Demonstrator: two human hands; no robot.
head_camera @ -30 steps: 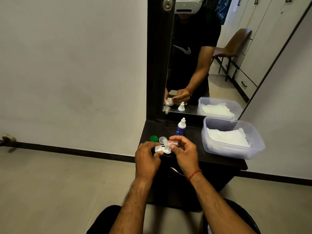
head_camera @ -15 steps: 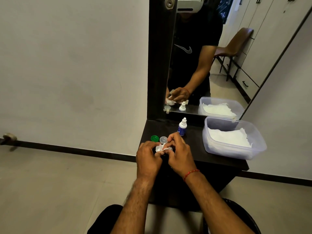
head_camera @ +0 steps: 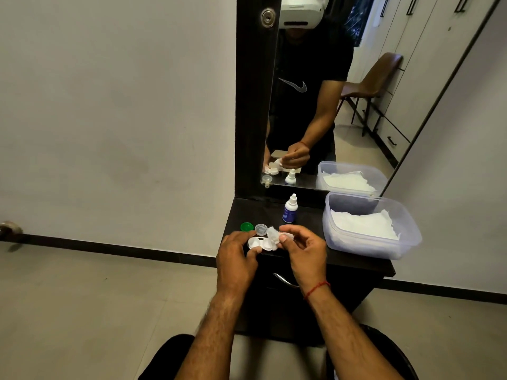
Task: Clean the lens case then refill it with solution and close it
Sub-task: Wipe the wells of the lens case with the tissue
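On my head-camera feed the white lens case (head_camera: 257, 243) sits over the front edge of the dark dresser top (head_camera: 356, 263), both wells uncovered and facing up. The left hand (head_camera: 237, 259) grips the case's left end, fingers curled over the far side and the thumb against the near edge. The right hand (head_camera: 304, 250) pinches a crumpled wad of white tissue (head_camera: 273, 235) between thumb and forefinger, the other fingers loosely bent. The wad hangs at the case's right well; I cannot tell whether it presses into it. Just behind the case lie two loose caps, mouths up: a green cap (head_camera: 246, 226) to the left and a clear cap (head_camera: 261, 229) beside it, touching or nearly so. Further behind the case, a little to its right, stands the solution bottle (head_camera: 290, 209), upright, with a white nozzle cap and a blue label. Well to the right of the case is a clear plastic tub (head_camera: 356, 244) holding a stack of white tissues (head_camera: 365, 223). Below the case I see a curved metal drawer handle (head_camera: 285, 281). Behind everything a mirror (head_camera: 329, 105) repeats the hands, bottle and tub.
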